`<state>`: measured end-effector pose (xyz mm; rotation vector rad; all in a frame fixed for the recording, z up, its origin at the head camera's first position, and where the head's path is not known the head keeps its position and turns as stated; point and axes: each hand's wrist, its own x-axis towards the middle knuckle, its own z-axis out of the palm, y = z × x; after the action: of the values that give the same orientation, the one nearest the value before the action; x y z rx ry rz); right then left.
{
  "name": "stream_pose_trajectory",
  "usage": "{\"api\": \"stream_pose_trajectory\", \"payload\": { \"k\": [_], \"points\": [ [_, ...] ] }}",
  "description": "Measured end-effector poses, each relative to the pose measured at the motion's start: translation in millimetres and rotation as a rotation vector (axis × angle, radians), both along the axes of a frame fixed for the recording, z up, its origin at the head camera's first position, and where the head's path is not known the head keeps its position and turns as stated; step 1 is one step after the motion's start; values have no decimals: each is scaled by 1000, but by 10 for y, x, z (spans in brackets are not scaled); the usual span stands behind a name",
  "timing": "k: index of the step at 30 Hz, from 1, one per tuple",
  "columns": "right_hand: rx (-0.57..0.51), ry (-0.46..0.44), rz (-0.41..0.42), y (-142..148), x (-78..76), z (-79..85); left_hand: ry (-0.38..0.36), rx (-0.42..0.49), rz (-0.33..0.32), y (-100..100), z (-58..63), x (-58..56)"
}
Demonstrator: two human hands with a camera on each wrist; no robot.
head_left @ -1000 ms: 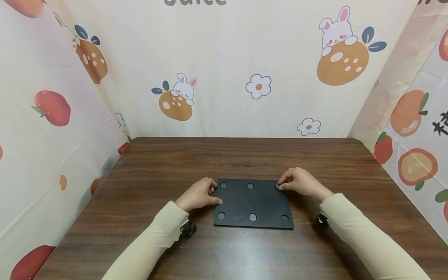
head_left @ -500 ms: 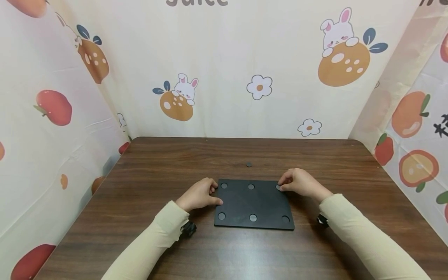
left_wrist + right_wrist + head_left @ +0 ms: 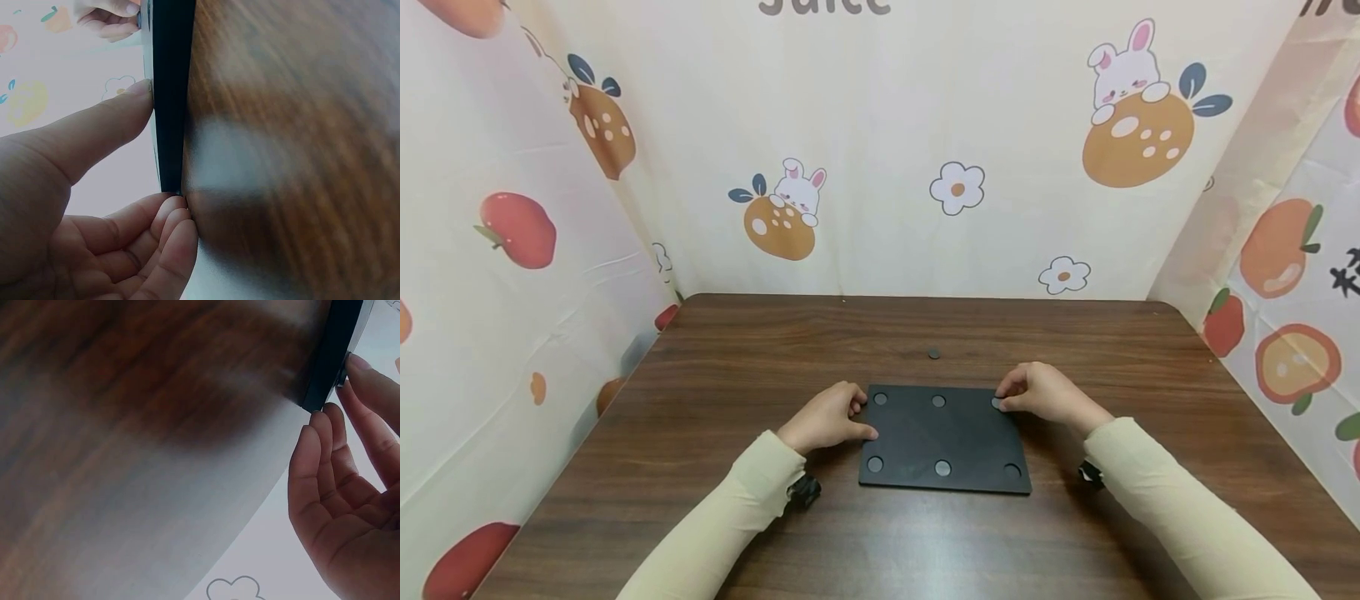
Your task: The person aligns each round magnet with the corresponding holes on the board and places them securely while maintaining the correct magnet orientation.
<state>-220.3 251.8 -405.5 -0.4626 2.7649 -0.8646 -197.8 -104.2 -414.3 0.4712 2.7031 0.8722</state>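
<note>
A flat black board [image 3: 943,437] with round recesses along its front and back edges lies on the table. My left hand [image 3: 826,417] holds its left side, thumb on the top face and curled fingers against the back left corner, as the left wrist view shows. At the back right recess, my right hand [image 3: 1047,392] pinches a small grey disc [image 3: 342,374] between thumb and index finger. Its other fingers touch the board's corner. Similar discs sit in the back left, back middle, front left and front middle recesses. The front right recess [image 3: 1012,472] shows a shadowed inner edge.
One loose dark disc [image 3: 934,354] lies on the wooden table [image 3: 760,333] behind the board. A printed curtain [image 3: 880,225] with fruit and rabbits rises along the table's back and sides. Each wrist wears a black device [image 3: 805,492].
The head view has shifted very slightly. Both hands, the board and the discs keep their places.
</note>
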Motion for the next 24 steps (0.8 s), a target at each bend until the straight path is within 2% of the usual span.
{"api": "stream_pose_trajectory", "payload": {
  "k": [16,24],
  "points": [
    [-15,9,2,9,-29,17,1,-4,10,-6,-5,13],
    [-81,41,-63,6,-37,93,-4,-5,11,-5,-2,15]
  ]
}}
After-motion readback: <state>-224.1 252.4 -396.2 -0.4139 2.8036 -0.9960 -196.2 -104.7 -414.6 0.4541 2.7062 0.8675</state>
